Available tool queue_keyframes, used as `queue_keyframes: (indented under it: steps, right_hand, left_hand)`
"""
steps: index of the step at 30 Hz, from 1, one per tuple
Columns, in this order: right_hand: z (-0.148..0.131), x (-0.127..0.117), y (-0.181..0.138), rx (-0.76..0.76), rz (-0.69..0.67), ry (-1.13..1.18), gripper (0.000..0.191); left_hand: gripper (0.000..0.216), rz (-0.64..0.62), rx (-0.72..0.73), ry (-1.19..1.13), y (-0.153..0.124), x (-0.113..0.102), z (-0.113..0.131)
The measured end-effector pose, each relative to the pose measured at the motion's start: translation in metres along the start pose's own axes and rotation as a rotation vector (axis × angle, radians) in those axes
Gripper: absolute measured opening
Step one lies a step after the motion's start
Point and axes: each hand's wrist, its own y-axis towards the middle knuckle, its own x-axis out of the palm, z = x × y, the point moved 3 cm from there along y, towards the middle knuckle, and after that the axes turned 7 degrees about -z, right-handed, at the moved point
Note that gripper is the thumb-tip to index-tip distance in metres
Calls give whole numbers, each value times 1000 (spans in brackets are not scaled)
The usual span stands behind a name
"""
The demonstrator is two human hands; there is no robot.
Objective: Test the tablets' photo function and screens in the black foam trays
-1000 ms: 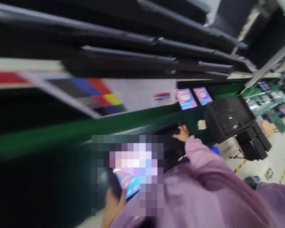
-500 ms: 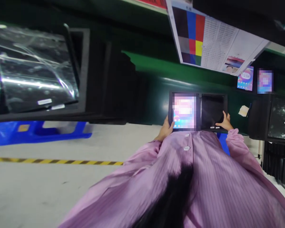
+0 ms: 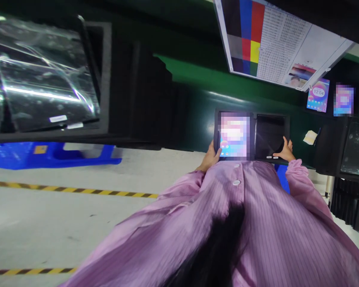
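A black tray (image 3: 253, 119) with two pockets lies on the dark green table (image 3: 197, 103) in front of me. Its left pocket holds a lit tablet (image 3: 233, 135); the right pocket holds a dark tablet (image 3: 269, 133). My left hand (image 3: 211, 156) grips the lower left edge of the lit tablet, thumb on its frame. My right hand (image 3: 284, 151) rests with fingers spread on the lower right corner of the dark tablet. My purple striped sleeves and smock fill the bottom of the view.
A stack of black trays wrapped in shiny film (image 3: 44, 75) stands at the left over a blue pallet (image 3: 56, 153). A colour chart sheet (image 3: 275, 40) hangs above. Two lit tablets (image 3: 318, 95) stand at the back right, more black trays (image 3: 356, 147) beside them. Yellow-black floor tape (image 3: 77, 190).
A second ago my left hand held the lit tablet low, away from the tray, with the view swinging. Since half a second ago it sits in the tray's left pocket and little has moved.
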Motion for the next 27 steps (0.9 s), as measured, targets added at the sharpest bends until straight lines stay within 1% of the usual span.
queue_keyframes:
  steps: [4, 9, 20, 24, 27]
  right_hand:
    - [-1, 0, 0, 1, -16, 5, 148]
    - [-4, -2, -1, 8, -27, 11, 154]
    - [-9, -4, -4, 14, -37, 28, 152]
    - [-8, -2, -2, 8, -19, 40, 150]
    - [-6, -2, 0, -1, -3, 43, 149]
  left_hand:
    - [83, -18, -7, 20, 0, 0, -1]
    - [82, -2, -15, 20, 0, 0, -3]
    - [84, -15, -46, 27, 1, 0, -6]
    - [86, -11, -23, 5, 1, -1, -3]
    - [86, -19, -37, 14, 1, -1, 0]
